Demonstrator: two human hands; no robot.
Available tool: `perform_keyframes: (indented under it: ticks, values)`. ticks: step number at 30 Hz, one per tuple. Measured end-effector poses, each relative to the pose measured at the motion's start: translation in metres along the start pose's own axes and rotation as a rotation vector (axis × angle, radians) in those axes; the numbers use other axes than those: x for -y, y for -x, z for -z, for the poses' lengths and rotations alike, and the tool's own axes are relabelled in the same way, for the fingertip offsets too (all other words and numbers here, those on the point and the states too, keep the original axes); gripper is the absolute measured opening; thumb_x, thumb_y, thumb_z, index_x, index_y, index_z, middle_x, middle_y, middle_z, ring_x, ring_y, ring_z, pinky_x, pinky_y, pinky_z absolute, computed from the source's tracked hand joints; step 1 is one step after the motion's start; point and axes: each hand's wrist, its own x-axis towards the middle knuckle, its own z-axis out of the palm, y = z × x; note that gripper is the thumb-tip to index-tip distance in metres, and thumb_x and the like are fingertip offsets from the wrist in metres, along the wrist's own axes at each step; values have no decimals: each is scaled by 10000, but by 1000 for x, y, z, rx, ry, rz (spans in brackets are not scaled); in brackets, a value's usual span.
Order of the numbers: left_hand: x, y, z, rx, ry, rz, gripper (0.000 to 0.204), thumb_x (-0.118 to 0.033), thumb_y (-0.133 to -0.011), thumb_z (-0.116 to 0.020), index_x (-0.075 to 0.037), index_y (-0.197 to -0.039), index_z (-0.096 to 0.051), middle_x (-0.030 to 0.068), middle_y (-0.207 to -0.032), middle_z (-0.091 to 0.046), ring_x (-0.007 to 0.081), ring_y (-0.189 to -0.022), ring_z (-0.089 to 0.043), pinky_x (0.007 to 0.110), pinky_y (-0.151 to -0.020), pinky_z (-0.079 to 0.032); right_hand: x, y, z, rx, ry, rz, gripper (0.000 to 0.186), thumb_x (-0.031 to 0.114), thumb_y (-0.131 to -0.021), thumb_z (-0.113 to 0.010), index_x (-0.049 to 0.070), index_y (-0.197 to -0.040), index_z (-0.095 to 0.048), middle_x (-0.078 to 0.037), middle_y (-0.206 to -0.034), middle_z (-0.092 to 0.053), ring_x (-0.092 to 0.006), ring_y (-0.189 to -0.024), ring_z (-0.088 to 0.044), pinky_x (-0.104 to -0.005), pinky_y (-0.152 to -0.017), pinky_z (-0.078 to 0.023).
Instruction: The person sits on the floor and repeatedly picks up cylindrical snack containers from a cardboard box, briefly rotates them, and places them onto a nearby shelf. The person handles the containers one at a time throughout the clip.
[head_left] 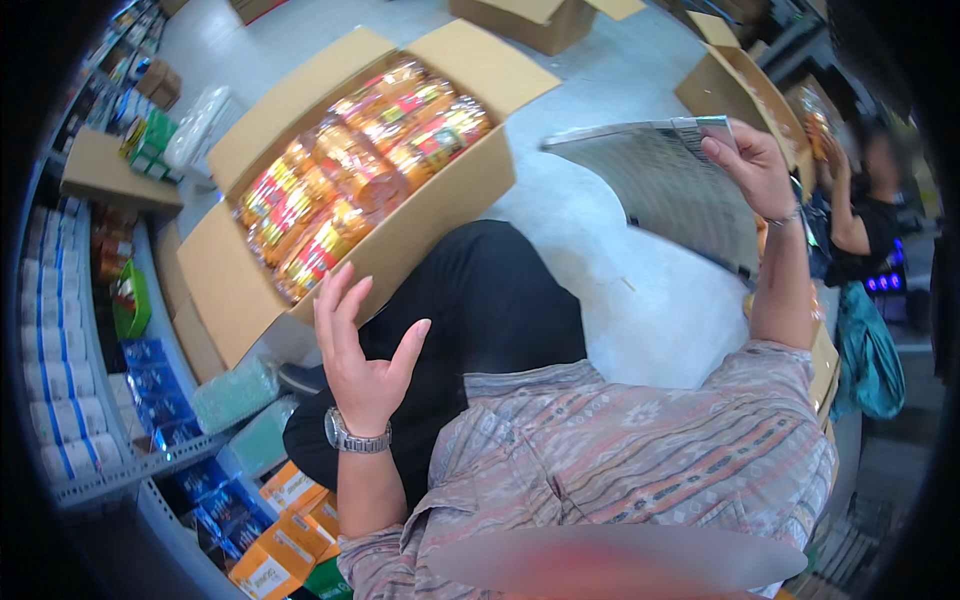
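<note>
My left hand [365, 375] is raised, empty, with its fingers apart, and a metal watch is on its wrist. Just beyond it stands an open cardboard carton [440, 210], its flaps folded outward. Inside lie several shiny clear-wrapped packs [355, 165], orange-brown with red and yellow labels. Off to the right, my right hand [750, 170] pinches the upper corner of a thin greyish flat sheet [660, 180] with a pale top edge. The sheet hangs over the floor, clear of the carton; its exact kind cannot be made out.
Along the left, a shelf [150, 465] holds white-and-blue packs [60, 375] and blue packets [155, 390]. Orange boxes [285, 545] sit at lower left. On the right are another open carton [725, 85], a teal bag [868, 350] and another person [855, 215] holding a pack.
</note>
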Motion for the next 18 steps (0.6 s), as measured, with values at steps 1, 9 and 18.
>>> perform_keyframes:
  ticks: [1, 9, 18]
  values:
    - [-11, -11, -3, -9, 31, -53, 718, -263, -752, -917, -37, -1340, -573, 192, -1466, -537, 401, -1397, -482, 504, -1153, -389, 39, 13, 11, 10, 80, 136, 230, 261, -988, -725, 32, -991, -756, 22, -876, -666, -61, -785, -564, -258, -718, -462]
    - [-76, -47, 51, -219, -157, -309, 738, -321, -726, -929, -89, -1342, -594, 101, -1333, -661, 342, -1332, -546, 536, -1166, -336, 141, 43, -18, 100, -759, 214, 285, 258, -1048, -623, -5, -1118, -704, -7, -990, -708, -58, -849, -615, -239, -748, -499]
    - [23, 16, 56, 83, 241, 240, 222, -146, -892, -808, -25, -1072, -761, 92, -971, -780, 138, -871, -725, 269, -784, -552, 60, -9, -162, 350, -126, -175, 437, 350, -976, -728, 41, -1279, -672, -17, -1112, -728, -128, -1085, -657, -313, -950, -522]
